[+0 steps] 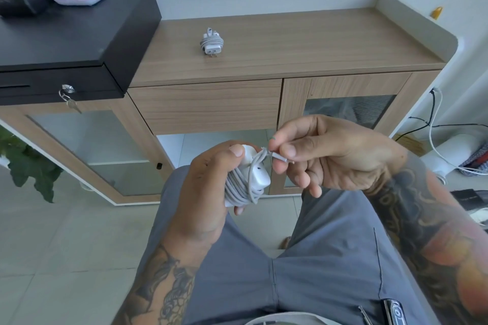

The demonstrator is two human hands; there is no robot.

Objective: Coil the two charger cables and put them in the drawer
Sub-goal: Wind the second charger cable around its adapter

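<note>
My left hand [208,182] grips a white charger [257,175] with its grey cable wound round the block, held over my lap. My right hand [324,155] pinches the cable's white plug end [278,157] just right of the block. A second white charger [212,42], its cable wound round it, lies on the wooden cabinet top [303,42]. The drawer [206,107] in the cabinet front below it is shut.
A black cash box [79,34] with a key in its lock sits on the cabinet's left end, a white device and a dark object on top. Glass doors flank the drawer. A plant stands at the left, and cables lie on the floor at the right.
</note>
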